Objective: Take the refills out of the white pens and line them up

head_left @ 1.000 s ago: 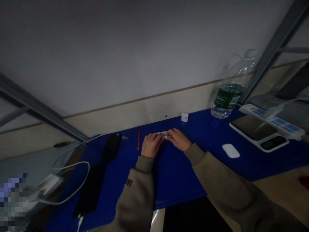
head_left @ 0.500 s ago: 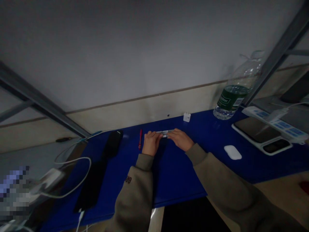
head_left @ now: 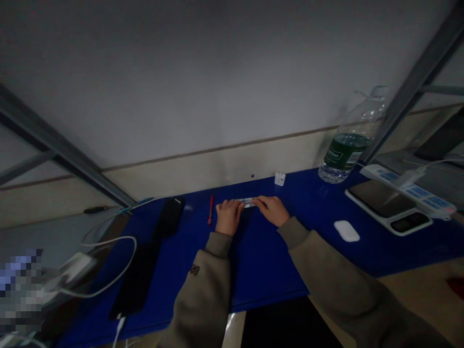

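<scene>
A slim white-and-grey stick (head_left: 247,201), too small to name more exactly, lies level between my hands on the blue desktop (head_left: 268,270). My left hand (head_left: 229,217) grips its left end with the fingers curled over it. From the other side, my right hand (head_left: 271,210) holds its right end, and the fingers hide part of it. A red pen (head_left: 210,210) lies just left of my left hand, not touching it. Olive sleeves cover both forearms.
A white plug charger (head_left: 279,179) and a water bottle (head_left: 344,157) stand at the back. To the right are a white mouse (head_left: 346,230), a dark tablet (head_left: 380,202) and a power strip (head_left: 406,188). A black phone (head_left: 168,217) and white cables (head_left: 108,261) lie left.
My hands stay together on the stick, with only slight shifts of the fingers. The whole scene has drifted a little in view as my head moved.
</scene>
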`<state>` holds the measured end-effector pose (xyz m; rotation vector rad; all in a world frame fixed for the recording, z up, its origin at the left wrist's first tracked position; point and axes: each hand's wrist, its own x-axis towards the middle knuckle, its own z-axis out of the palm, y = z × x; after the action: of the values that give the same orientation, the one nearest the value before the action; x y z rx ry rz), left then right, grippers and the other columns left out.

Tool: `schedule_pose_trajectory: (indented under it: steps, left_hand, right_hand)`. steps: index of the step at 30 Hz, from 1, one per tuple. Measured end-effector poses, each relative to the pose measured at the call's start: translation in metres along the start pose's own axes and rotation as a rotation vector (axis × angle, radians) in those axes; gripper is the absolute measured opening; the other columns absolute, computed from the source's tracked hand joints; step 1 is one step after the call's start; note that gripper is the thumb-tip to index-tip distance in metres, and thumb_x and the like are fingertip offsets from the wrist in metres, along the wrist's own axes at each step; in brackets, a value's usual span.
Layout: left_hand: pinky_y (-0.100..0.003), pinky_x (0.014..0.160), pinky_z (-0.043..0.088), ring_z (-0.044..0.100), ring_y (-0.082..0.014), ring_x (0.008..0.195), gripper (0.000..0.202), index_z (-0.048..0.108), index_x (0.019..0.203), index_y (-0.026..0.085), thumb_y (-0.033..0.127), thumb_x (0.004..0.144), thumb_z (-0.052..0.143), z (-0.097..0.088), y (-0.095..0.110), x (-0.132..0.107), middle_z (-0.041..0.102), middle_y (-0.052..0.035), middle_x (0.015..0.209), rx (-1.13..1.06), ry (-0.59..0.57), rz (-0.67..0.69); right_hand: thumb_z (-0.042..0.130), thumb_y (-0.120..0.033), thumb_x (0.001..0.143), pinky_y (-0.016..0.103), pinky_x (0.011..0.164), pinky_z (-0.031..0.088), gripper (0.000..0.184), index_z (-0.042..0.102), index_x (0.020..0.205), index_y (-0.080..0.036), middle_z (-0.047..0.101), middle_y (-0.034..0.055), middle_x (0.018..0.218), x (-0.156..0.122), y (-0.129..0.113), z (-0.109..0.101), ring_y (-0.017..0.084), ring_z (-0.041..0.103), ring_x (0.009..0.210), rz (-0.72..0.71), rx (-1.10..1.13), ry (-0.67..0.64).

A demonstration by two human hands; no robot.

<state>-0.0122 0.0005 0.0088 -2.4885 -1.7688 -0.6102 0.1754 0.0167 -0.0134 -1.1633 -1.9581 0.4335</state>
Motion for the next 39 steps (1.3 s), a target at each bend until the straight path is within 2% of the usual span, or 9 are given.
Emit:
schedule_pose_trajectory:
  steps: [4, 9, 11, 15, 20, 25, 30, 35, 39]
  left_hand:
    - [-0.033, 0.083, 0.032, 0.055, -0.0186, 0.091, 0.035, 0.061, 0.098, 0.019, 0.037, 0.096, 0.031, -0.001, 0.002, -0.001, 0.066, -0.0065, 0.093, 0.067, -0.051, 0.056]
    - [-0.026, 0.067, 0.037, 0.058, -0.0183, 0.084, 0.039, 0.057, 0.111, 0.026, 0.048, 0.095, 0.029, -0.003, 0.002, -0.004, 0.065, -0.0058, 0.093, 0.088, -0.084, 0.004]
    - [-0.026, 0.066, 0.037, 0.058, -0.0181, 0.083, 0.039, 0.055, 0.116, 0.03, 0.051, 0.093, 0.031, -0.004, 0.001, -0.005, 0.065, -0.0045, 0.092, 0.084, -0.097, 0.016]
    - [-0.029, 0.077, 0.037, 0.055, -0.0188, 0.091, 0.034, 0.059, 0.109, 0.028, 0.046, 0.094, 0.035, -0.003, 0.0, -0.004, 0.064, -0.0056, 0.096, 0.102, -0.057, 0.113]
    - [-0.031, 0.081, 0.037, 0.052, -0.0187, 0.091, 0.032, 0.06, 0.105, 0.022, 0.038, 0.095, 0.034, 0.001, -0.002, -0.002, 0.062, -0.007, 0.097, 0.1, 0.013, 0.189]
    - [-0.03, 0.083, 0.039, 0.052, -0.0181, 0.091, 0.031, 0.06, 0.106, 0.023, 0.037, 0.096, 0.033, 0.003, -0.002, -0.002, 0.061, -0.0059, 0.095, 0.082, 0.016, 0.224]
    - [-0.029, 0.083, 0.041, 0.053, -0.0175, 0.093, 0.031, 0.056, 0.115, 0.027, 0.035, 0.096, 0.034, 0.004, -0.005, -0.003, 0.063, -0.0054, 0.098, 0.068, 0.006, 0.206]
    - [-0.03, 0.089, 0.041, 0.054, -0.0172, 0.1, 0.029, 0.057, 0.111, 0.023, 0.033, 0.096, 0.033, 0.009, -0.004, -0.003, 0.063, -0.006, 0.101, 0.019, -0.01, 0.225]
    - [-0.028, 0.087, 0.044, 0.054, -0.0164, 0.104, 0.028, 0.054, 0.113, 0.022, 0.032, 0.097, 0.032, 0.01, -0.001, -0.003, 0.061, -0.0058, 0.108, -0.015, -0.036, 0.169]
  right_hand:
    - [0.044, -0.042, 0.091, 0.025, 0.053, 0.039, 0.035, 0.063, 0.074, -0.018, 0.054, -0.0013, 0.052, 0.004, 0.006, 0.003, 0.012, 0.051, 0.05, 0.165, 0.307, -0.03]
    - [0.062, -0.035, 0.08, 0.028, 0.074, 0.048, 0.03, 0.06, 0.105, -0.018, 0.066, 0.0057, 0.092, 0.008, 0.008, 0.002, 0.016, 0.062, 0.083, 0.147, 0.623, -0.041]
    - [0.063, -0.034, 0.08, 0.029, 0.075, 0.048, 0.032, 0.059, 0.107, -0.018, 0.066, 0.0059, 0.094, 0.007, 0.006, 0.003, 0.016, 0.062, 0.085, 0.146, 0.622, -0.064]
    - [0.049, -0.037, 0.089, 0.028, 0.063, 0.048, 0.026, 0.061, 0.099, -0.017, 0.062, 0.0006, 0.066, 0.005, 0.004, 0.004, 0.013, 0.058, 0.061, 0.19, 0.541, -0.122]
    - [0.063, -0.032, 0.08, 0.03, 0.077, 0.048, 0.031, 0.059, 0.109, -0.019, 0.065, 0.0056, 0.095, 0.005, 0.0, 0.001, 0.015, 0.061, 0.086, 0.113, 0.565, -0.106]
    - [0.046, -0.036, 0.09, 0.027, 0.064, 0.047, 0.027, 0.064, 0.097, -0.018, 0.062, 0.0012, 0.07, 0.005, 0.001, 0.0, 0.013, 0.058, 0.064, 0.166, 0.486, -0.144]
    - [0.063, -0.032, 0.08, 0.028, 0.073, 0.048, 0.031, 0.06, 0.109, -0.02, 0.064, 0.0063, 0.102, 0.004, 0.001, 0.0, 0.016, 0.06, 0.089, 0.083, 0.529, -0.121]
    - [0.048, -0.036, 0.089, 0.026, 0.061, 0.046, 0.027, 0.063, 0.099, -0.017, 0.063, 0.0018, 0.07, 0.004, 0.002, 0.003, 0.013, 0.058, 0.063, 0.172, 0.499, -0.141]
    - [0.056, -0.029, 0.085, 0.029, 0.072, 0.048, 0.024, 0.062, 0.104, -0.018, 0.066, 0.005, 0.09, 0.005, 0.003, 0.002, 0.015, 0.061, 0.08, 0.123, 0.541, -0.107]
